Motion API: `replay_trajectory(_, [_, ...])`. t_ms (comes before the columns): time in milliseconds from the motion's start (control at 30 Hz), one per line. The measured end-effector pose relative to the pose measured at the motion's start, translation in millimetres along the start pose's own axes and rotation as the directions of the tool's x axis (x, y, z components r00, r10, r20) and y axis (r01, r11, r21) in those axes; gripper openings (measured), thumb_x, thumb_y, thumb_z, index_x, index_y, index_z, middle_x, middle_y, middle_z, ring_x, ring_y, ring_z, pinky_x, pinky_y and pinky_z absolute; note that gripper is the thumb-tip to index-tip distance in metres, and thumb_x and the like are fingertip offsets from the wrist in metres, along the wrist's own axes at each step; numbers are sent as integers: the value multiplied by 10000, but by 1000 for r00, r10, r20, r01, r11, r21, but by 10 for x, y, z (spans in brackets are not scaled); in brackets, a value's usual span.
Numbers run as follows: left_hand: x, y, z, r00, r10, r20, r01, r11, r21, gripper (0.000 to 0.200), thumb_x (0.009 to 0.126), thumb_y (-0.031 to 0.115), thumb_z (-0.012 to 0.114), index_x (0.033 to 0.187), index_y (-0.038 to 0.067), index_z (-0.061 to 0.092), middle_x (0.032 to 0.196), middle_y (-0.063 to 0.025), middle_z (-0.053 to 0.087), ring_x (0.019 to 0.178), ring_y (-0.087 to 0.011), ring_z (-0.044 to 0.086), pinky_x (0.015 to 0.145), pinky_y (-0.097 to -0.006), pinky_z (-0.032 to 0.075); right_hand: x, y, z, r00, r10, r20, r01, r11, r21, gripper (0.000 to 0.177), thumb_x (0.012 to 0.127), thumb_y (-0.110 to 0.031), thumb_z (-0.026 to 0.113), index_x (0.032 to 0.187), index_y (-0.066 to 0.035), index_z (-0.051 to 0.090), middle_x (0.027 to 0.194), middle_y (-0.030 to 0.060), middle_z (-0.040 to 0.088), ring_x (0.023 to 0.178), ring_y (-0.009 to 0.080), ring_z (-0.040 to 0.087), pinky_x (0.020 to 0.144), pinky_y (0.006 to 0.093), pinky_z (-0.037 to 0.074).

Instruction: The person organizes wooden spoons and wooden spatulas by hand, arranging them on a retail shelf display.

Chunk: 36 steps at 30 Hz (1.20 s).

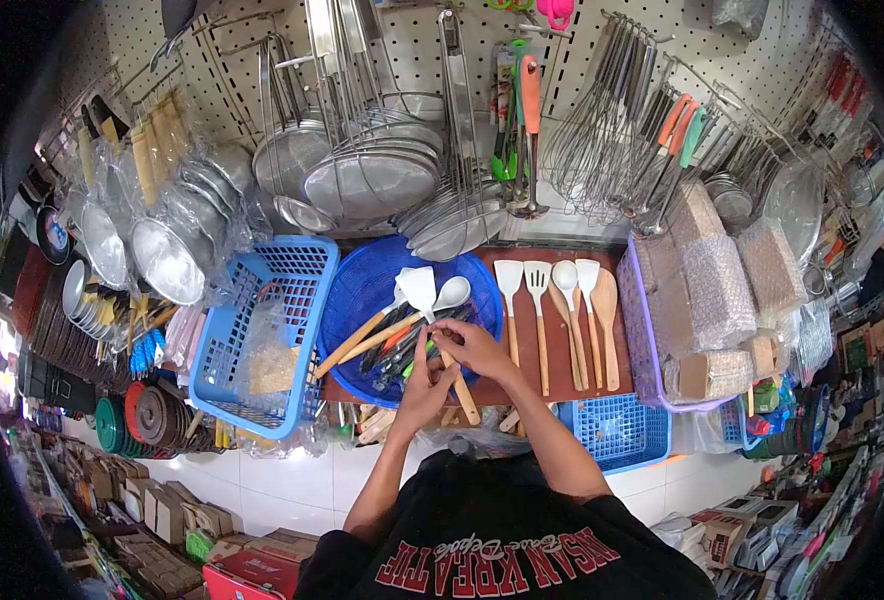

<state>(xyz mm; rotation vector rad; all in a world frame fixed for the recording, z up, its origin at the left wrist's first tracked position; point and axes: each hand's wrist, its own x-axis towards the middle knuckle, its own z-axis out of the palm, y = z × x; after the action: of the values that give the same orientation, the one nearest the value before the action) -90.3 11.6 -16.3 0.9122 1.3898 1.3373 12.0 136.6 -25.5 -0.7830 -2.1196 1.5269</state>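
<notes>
My left hand (424, 388) and my right hand (474, 350) meet over the front of a round blue basket (340, 290). Between them is a white-headed spatula (419, 288), its wooden handle pointing down toward me; the fingers of both hands are closed on it. In the basket, a white spoon (453, 292) and wooden handles (352, 340) lie over dark utensils. To the right on the brown shelf (524, 385), a white turner (509, 276), a slotted turner (537, 277), a white spoon (566, 275), another turner and wooden spatulas lie side by side.
A blue basket (262, 420) with plastic-wrapped items stands left. A purple basket (647, 350) holds bubble-wrapped boxes at right, and a lower blue basket (617, 430) sits in front. Strainers (372, 185), whisks (592, 160) and ladles hang from the pegboard (582, 60).
</notes>
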Motion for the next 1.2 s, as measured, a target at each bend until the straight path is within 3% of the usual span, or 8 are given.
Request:
replay_trajectory(167, [120, -111, -33, 995, 96, -14, -95, 995, 37, 724, 941, 51, 545, 1525, 131, 125, 870, -30, 574, 753, -78, 513, 670, -232, 432, 33, 86, 22, 999, -33, -11, 34, 999, 26, 350, 933, -349, 572, 1132, -65, 611, 950, 105, 672, 831, 210, 646, 725, 327, 478])
replay_trajectory(267, [115, -84, -25, 996, 74, -42, -74, 997, 8, 701, 936, 46, 549, 1519, 136, 171, 849, -17, 574, 719, -65, 499, 624, -224, 413, 23, 26, -5, 1000, -9, 27, 8, 1000, 19, 343, 929, -336, 583, 1132, -61, 609, 922, 94, 668, 809, 188, 638, 716, 320, 477])
replay_trajectory(400, [106, -101, -48, 998, 46, -30, -46, 999, 2, 720, 913, 36, 572, 1510, 122, 177, 847, -19, 586, 747, -63, 520, 646, -220, 421, 29, 60, 40, 995, -85, -58, 84, 996, -9, 377, 922, -338, 602, 1181, -65, 582, 868, 94, 663, 769, 166, 623, 699, 304, 474])
replay_trajectory(500, [102, -109, -54, 998, 54, -29, -54, 999, 4, 718, 904, 16, 559, 1508, 135, 191, 853, -29, 591, 746, -68, 524, 662, -226, 427, 31, 31, 15, 999, -21, -44, 24, 997, 80, 427, 911, -340, 623, 1236, -75, 546, 844, 100, 661, 764, 155, 622, 695, 298, 474])
replay_trajectory(700, [119, -161, -91, 999, 39, -25, -39, 999, 5, 703, 893, -13, 519, 1504, 142, 209, 873, -63, 609, 765, -102, 561, 688, -258, 454, 77, 124, 39, 998, -25, -65, 27, 999, 29, 437, 917, -329, 621, 1267, -87, 525, 848, 115, 666, 780, 157, 634, 706, 293, 478])
replay_trajectory(800, [126, -212, -109, 1000, 31, -1, -31, 993, -110, 663, 897, -26, 481, 1491, 134, 233, 885, -82, 615, 770, -124, 582, 693, -272, 469, 66, 86, 29, 999, 2, -37, 1, 997, 81, 353, 941, -238, 599, 1239, -55, 551, 903, 76, 656, 857, 116, 603, 760, 277, 465])
replay_trajectory(1000, [115, -167, -124, 1000, 12, 12, -10, 985, -173, 555, 916, -3, 405, 1446, 116, 292, 864, -108, 603, 730, -156, 593, 673, -290, 485, 66, 20, 15, 999, -45, -28, 44, 999, -29, 304, 950, -296, 576, 1109, -45, 640, 899, 71, 663, 824, 136, 601, 758, 286, 470])
replay_trajectory(1200, [111, -138, -118, 1000, 24, 20, -21, 985, -169, 537, 921, 17, 387, 1441, 116, 298, 843, -110, 603, 705, -158, 593, 657, -286, 481, 57, -9, 12, 999, -42, -30, 41, 998, -42, 323, 949, -315, 573, 1122, -48, 632, 901, 78, 663, 816, 145, 603, 755, 286, 471])
